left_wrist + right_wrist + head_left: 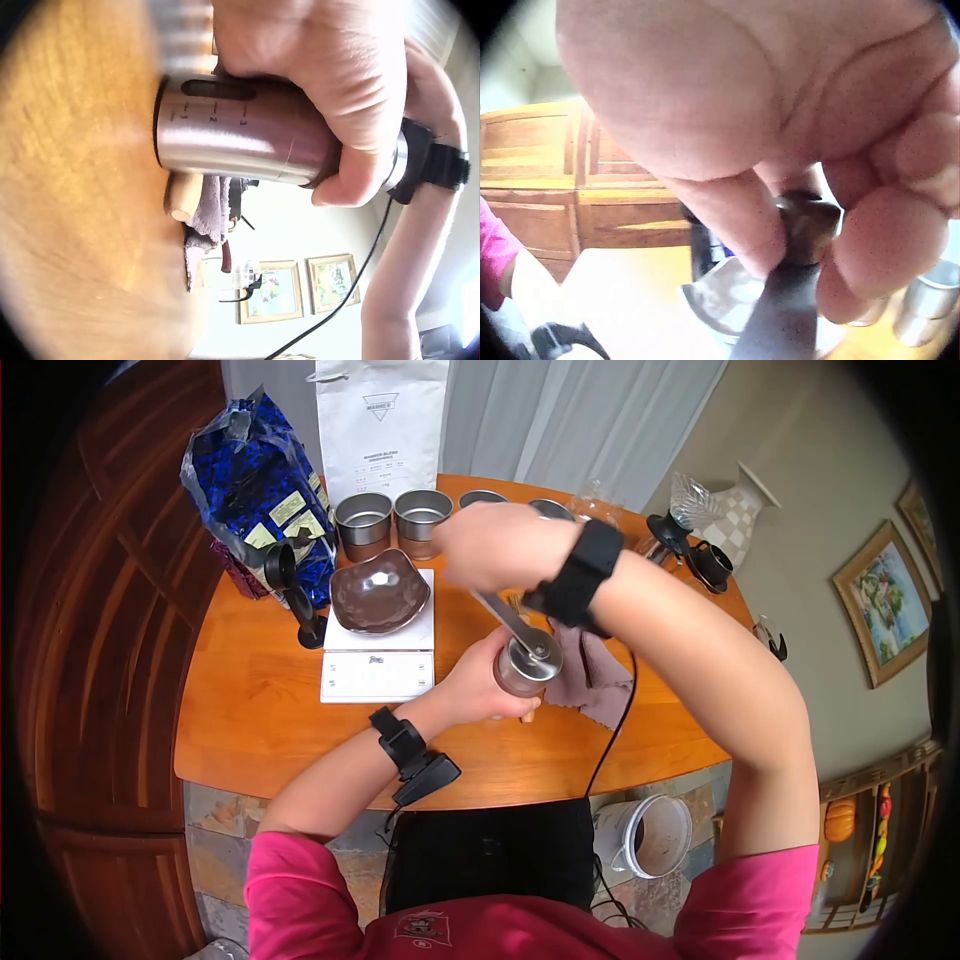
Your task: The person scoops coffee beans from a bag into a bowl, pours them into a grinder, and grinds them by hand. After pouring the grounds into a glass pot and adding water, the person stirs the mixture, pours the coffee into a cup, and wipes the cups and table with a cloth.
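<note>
A steel hand coffee grinder (232, 146) stands upright on the table, with a slotted window and number marks on its side. My left hand (473, 678) wraps round its upper body, thumb across the front. From the grinder's cap a flat crank arm (508, 619) reaches out toward my right hand (505, 545). In the right wrist view, the right fingers pinch the dark knob (808, 229) at the crank's end. Left of the grinder, a brown glazed bowl (380, 592) sits on a white scale (377, 680).
Behind the bowl stand several metal cups (422, 520), a white paper bag (383, 420) and a blue coffee bag (262, 490). A mauve cloth (597, 680) lies right of the grinder, by a wooden handle (184, 196). A black cable (622, 725) hangs over the table edge.
</note>
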